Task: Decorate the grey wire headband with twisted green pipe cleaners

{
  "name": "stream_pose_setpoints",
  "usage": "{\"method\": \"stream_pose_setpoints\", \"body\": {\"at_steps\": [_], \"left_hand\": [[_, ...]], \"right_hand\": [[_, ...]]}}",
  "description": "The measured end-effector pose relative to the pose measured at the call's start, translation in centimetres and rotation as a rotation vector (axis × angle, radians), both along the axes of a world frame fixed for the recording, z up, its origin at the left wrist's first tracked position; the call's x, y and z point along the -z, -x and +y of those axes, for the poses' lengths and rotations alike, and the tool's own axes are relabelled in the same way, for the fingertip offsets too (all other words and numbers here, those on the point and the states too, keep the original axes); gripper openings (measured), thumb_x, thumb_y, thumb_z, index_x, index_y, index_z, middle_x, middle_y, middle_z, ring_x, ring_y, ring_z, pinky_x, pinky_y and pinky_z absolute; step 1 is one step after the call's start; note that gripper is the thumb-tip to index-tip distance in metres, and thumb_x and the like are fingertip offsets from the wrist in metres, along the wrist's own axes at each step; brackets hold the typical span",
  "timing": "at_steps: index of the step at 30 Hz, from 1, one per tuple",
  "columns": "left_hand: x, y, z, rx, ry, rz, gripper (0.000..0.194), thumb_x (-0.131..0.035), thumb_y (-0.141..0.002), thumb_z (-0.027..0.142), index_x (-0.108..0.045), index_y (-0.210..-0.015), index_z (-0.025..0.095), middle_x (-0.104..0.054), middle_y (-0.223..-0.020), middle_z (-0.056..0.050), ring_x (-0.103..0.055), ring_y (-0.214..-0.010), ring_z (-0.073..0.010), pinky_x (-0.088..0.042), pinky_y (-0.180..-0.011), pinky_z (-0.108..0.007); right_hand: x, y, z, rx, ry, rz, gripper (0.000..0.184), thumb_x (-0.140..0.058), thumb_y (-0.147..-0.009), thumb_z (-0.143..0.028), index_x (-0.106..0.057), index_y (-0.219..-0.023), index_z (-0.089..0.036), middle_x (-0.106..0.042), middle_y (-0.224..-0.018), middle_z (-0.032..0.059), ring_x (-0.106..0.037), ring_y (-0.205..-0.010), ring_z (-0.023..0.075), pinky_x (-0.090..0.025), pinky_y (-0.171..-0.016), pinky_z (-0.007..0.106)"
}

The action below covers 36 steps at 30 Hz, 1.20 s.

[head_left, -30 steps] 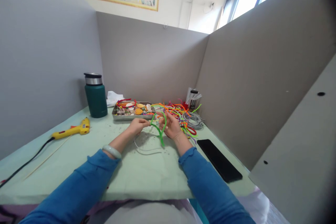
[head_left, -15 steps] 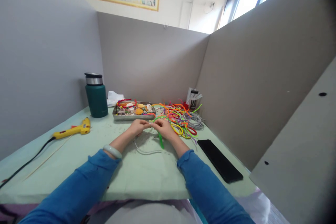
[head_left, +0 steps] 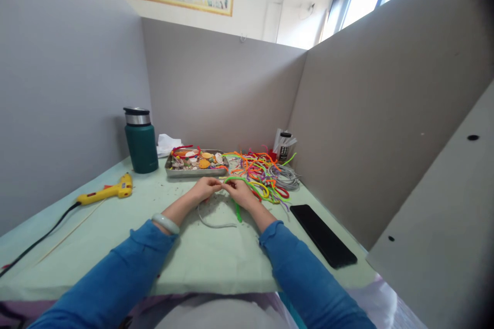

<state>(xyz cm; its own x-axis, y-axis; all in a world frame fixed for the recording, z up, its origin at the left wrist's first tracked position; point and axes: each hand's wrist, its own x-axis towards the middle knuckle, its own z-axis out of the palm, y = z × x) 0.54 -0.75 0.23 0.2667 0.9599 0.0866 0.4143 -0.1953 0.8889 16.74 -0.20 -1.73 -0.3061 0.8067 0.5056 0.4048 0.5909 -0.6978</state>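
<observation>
My left hand (head_left: 205, 189) and my right hand (head_left: 240, 193) meet over the middle of the table, fingertips pinched close together. Between and around them runs a bent green pipe cleaner (head_left: 239, 214); one end hangs down below my right hand and a curve shows above its knuckles. Both hands are closed on it, though the exact spot where the fingertips meet is too small to make out. Just beneath lies a thin grey cord (head_left: 216, 225), curved on the tablecloth.
Behind my hands stands a metal tray (head_left: 196, 174) of shells, with a heap of coloured pipe cleaners (head_left: 257, 167) beside it. A yellow glue gun (head_left: 104, 194), a thin stick (head_left: 71, 231) and a green bottle (head_left: 141, 146) are at left. A black phone (head_left: 323, 236) lies right.
My right hand has turned over from an upright, spread pose and come in against my left fingertips. The green loop, earlier standing up in view, is now mostly behind my right hand.
</observation>
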Motion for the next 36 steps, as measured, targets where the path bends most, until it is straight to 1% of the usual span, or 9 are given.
{"method": "stream_pose_setpoints", "body": {"at_steps": [3, 6, 11, 15, 18, 22, 27, 31, 36], "left_hand": [[-0.18, -0.15, -0.25, -0.022, -0.042, -0.011, 0.044, -0.063, -0.064, 0.054, -0.06, -0.084, 0.014, -0.04, -0.042, 0.009, -0.031, -0.03, -0.0051, -0.02, -0.034, -0.02], [-0.23, -0.19, -0.32, -0.024, -0.058, -0.012, 0.043, -0.063, -0.064, 0.055, -0.056, -0.08, 0.016, -0.04, -0.043, 0.009, -0.031, -0.029, -0.0051, -0.02, -0.034, -0.02], [0.18, 0.01, 0.17, -0.01, -0.064, -0.021, 0.041, -0.064, -0.064, 0.054, -0.056, -0.078, 0.017, -0.042, -0.046, 0.009, -0.031, -0.031, -0.0044, -0.022, -0.034, -0.019], [0.24, 0.07, 0.27, 0.01, -0.064, -0.025, 0.042, -0.063, -0.064, 0.054, -0.057, -0.079, 0.016, -0.041, -0.045, 0.009, -0.031, -0.031, -0.0047, -0.021, -0.035, -0.019], [-0.13, -0.08, -0.06, -0.011, -0.056, -0.018, 0.041, -0.064, -0.064, 0.054, -0.057, -0.078, 0.016, -0.039, -0.043, 0.009, -0.028, -0.031, -0.0043, -0.02, -0.035, -0.02], [-0.39, -0.2, -0.26, -0.042, -0.061, 0.011, 0.035, -0.064, -0.066, 0.049, -0.056, -0.077, 0.016, -0.038, -0.043, 0.009, -0.027, -0.031, -0.0043, -0.019, -0.034, -0.02], [0.01, -0.04, 0.2, -0.053, -0.067, 0.024, 0.027, -0.061, -0.069, 0.042, -0.056, -0.077, 0.017, -0.039, -0.043, 0.009, -0.027, -0.03, -0.0047, -0.019, -0.034, -0.02], [-0.02, 0.02, 0.24, -0.065, -0.067, 0.038, 0.024, -0.058, -0.07, 0.039, -0.057, -0.077, 0.017, -0.039, -0.043, 0.008, -0.027, -0.03, -0.005, -0.019, -0.034, -0.021], [-0.23, 0.0, 0.15, -0.071, -0.095, 0.038, 0.027, -0.06, -0.067, 0.041, -0.059, -0.076, 0.016, -0.039, -0.043, 0.008, -0.028, -0.035, -0.0052, -0.019, -0.039, -0.021]], "right_hand": [[-0.07, -0.05, 0.04, 0.028, 0.018, -0.016, 0.024, -0.052, -0.081, -0.036, -0.064, -0.08, -0.016, -0.058, -0.068, 0.0, -0.048, -0.061, 0.0118, -0.036, -0.057, 0.023], [-0.15, -0.1, 0.08, 0.069, -0.009, -0.045, 0.024, -0.053, -0.081, -0.037, -0.063, -0.075, -0.015, -0.056, -0.064, -0.0003, -0.047, -0.059, 0.0115, -0.034, -0.055, 0.023], [-0.21, -0.18, 0.09, 0.088, -0.049, -0.074, 0.024, -0.054, -0.08, -0.037, -0.063, -0.071, -0.016, -0.056, -0.063, 0.0004, -0.047, -0.058, 0.0117, -0.032, -0.053, 0.023], [-0.26, -0.17, 0.08, 0.083, -0.048, -0.075, 0.023, -0.054, -0.081, -0.035, -0.063, -0.073, -0.016, -0.057, -0.063, 0.0004, -0.048, -0.058, 0.0116, -0.031, -0.053, 0.023], [-0.21, -0.13, 0.17, 0.085, -0.045, -0.068, 0.022, -0.055, -0.08, -0.034, -0.063, -0.071, -0.016, -0.057, -0.063, 0.0004, -0.048, -0.058, 0.0115, -0.032, -0.054, 0.022], [-0.14, -0.14, 0.24, 0.069, -0.043, -0.082, 0.022, -0.056, -0.08, -0.035, -0.063, -0.072, -0.015, -0.057, -0.064, 0.0009, -0.048, -0.059, 0.0116, -0.034, -0.055, 0.022], [-0.42, -0.26, -0.12, 0.011, -0.065, -0.099, 0.012, -0.057, -0.079, -0.026, -0.064, -0.078, -0.016, -0.059, -0.074, 0.0017, -0.051, -0.066, 0.0119, -0.037, -0.061, 0.022], [-0.51, -0.34, -0.23, 0.032, -0.079, -0.108, 0.012, -0.057, -0.08, -0.025, -0.064, -0.077, -0.016, -0.059, -0.074, 0.0019, -0.052, -0.068, 0.0125, -0.038, -0.063, 0.023], [-0.25, -0.35, 0.05, 0.046, -0.091, -0.1, 0.013, -0.057, -0.08, -0.026, -0.064, -0.078, -0.016, -0.06, -0.074, 0.0019, -0.052, -0.069, 0.0129, -0.038, -0.062, 0.023]]}}
